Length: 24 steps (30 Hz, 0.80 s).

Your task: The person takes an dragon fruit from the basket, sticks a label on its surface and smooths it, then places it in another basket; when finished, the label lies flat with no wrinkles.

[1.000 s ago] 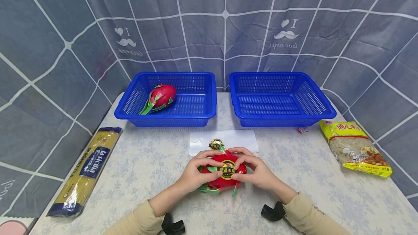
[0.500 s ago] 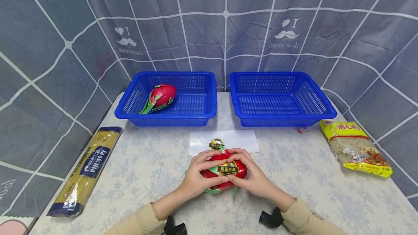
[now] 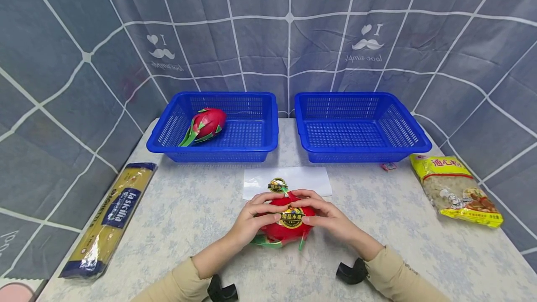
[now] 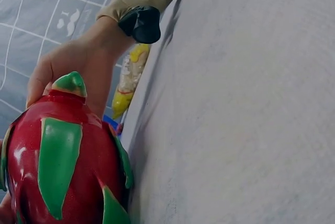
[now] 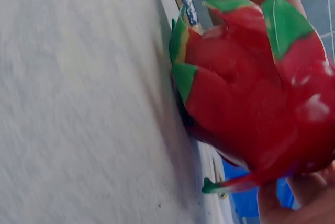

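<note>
Outward from the grip, in the head view, patterned tablecloth [image 3: 180, 213] stretches leftward to one spaghetti pack [image 3: 108, 220] along the table's left edge, and rightward to one yellow bag [image 3: 457, 192] by the right edge. Beyond the grip, one white sheet [image 3: 308, 178] lies just past the fingers, ahead of two blue baskets: the left basket [image 3: 214, 150] and the right basket [image 3: 365, 150]. The near dragon fruit [image 3: 285, 234] sits between the left hand [image 3: 253, 216] and the right hand [image 3: 329, 216]; both curl around it, spread about as wide as its body, with thumbs at either end of its gold-and-black sticker [image 3: 290, 218]. Two dragon fruits show in all, the far dragon fruit [image 3: 211, 122] lying in the left basket. A second sticker [image 3: 278, 184] is on the sheet, and one small wrapper [image 3: 388, 166] lies near the right basket.

From the left wrist, the near fruit's green tip points up beside the right hand's fingers, pale cloth extending off to one side.

From the right wrist, the same fruit is held between both hands, close above or against the cloth; I cannot tell which.
</note>
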### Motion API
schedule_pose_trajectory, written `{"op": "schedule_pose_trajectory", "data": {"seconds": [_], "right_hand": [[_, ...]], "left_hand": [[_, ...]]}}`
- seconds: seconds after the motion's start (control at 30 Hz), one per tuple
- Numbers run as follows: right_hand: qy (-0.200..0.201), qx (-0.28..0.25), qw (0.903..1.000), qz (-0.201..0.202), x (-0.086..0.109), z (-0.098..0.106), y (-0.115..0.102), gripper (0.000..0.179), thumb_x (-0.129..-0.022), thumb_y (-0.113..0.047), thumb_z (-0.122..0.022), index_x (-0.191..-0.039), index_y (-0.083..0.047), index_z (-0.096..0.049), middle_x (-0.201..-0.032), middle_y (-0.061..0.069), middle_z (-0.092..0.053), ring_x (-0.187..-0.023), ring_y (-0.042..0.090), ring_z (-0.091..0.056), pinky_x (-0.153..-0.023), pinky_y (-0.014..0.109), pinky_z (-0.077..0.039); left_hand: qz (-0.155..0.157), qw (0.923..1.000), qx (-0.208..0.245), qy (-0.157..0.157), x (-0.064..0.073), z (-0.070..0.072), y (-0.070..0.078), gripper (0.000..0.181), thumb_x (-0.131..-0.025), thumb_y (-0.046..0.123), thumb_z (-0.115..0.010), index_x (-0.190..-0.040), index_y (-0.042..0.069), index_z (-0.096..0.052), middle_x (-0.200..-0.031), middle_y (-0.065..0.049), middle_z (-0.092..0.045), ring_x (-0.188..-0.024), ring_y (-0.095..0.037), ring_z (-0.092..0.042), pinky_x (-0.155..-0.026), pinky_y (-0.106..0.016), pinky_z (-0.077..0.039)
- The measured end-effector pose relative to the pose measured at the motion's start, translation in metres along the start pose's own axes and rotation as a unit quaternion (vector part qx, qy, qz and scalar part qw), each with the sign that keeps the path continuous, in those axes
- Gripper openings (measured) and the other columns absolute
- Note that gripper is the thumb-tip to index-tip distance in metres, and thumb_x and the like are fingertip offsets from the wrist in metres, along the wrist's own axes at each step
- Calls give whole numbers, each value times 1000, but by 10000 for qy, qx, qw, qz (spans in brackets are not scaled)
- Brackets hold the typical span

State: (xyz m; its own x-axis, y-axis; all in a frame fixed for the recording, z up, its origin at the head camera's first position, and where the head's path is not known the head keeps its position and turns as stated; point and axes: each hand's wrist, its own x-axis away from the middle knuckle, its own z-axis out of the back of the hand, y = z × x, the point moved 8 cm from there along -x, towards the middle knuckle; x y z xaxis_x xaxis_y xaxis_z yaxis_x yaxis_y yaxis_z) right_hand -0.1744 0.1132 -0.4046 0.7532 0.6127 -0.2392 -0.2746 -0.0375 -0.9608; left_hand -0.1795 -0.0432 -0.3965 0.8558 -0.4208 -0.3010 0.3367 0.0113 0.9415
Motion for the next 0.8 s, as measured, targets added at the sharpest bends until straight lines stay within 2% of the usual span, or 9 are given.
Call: {"op": "schedule_pose_trajectory", "data": {"seconds": [0.07,0.2,0.33,0.43,0.53,0.63,0.8], "right_hand": [[109,35,9998,134,0,0,-2,32,-93,-1,-50,-125,-2,-58,-143,20,-33,-133,17,-29,-103,26,-30],[635,355,9970,270,-1,0,-3,27,-93,1,-52,-118,-1,-62,-138,20,-40,-130,15,-35,-101,24,-34],[1114,678,9913,152,1,-1,-3,22,-92,-1,-55,-113,-4,-65,-135,14,-46,-128,17,-40,-99,23,-37],[1264,886,9880,0,1,-2,-3,20,-92,-5,-59,-110,-8,-66,-134,9,-48,-126,22,-41,-98,25,-38],[1189,1096,9867,-179,0,-3,-3,21,-90,-10,-64,-109,-16,-64,-135,3,-45,-128,24,-39,-100,30,-38],[951,1326,9863,-227,0,-7,-5,27,-88,-13,-67,-112,-21,-60,-138,0,-40,-131,25,-34,-102,39,-35],[631,1564,9857,-66,1,-9,-9,35,-88,-14,-67,-120,-22,-56,-142,1,-35,-132,26,-30,-101,50,-33]], "left_hand": [[88,9998,177,11,0,1,-1,23,-84,3,-63,-105,-4,-69,-128,-13,-55,-123,-29,-41,-99,-34,-35],[-78,9992,378,34,0,2,1,20,-84,-1,-62,-102,-7,-69,-126,-17,-56,-122,-33,-42,-97,-31,-39],[-266,9992,270,146,0,3,2,17,-82,0,-67,-98,-5,-71,-124,-16,-58,-121,-32,-44,-96,-32,-41],[-374,9990,116,227,1,2,3,17,-79,-1,-72,-96,-1,-71,-123,-14,-59,-120,-32,-45,-94,-32,-44],[-467,9985,-68,294,2,1,4,19,-75,-2,-75,-94,0,-71,-122,-15,-59,-119,-33,-46,-93,-33,-44],[-395,9985,-235,304,2,1,5,21,-76,0,-76,-96,1,-72,-122,-12,-60,-120,-31,-47,-97,-36,-40],[-106,9999,-25,111,0,2,2,19,-82,2,-69,-99,-2,-72,-124,-11,-60,-123,-27,-44,-102,-42,-32]]}}
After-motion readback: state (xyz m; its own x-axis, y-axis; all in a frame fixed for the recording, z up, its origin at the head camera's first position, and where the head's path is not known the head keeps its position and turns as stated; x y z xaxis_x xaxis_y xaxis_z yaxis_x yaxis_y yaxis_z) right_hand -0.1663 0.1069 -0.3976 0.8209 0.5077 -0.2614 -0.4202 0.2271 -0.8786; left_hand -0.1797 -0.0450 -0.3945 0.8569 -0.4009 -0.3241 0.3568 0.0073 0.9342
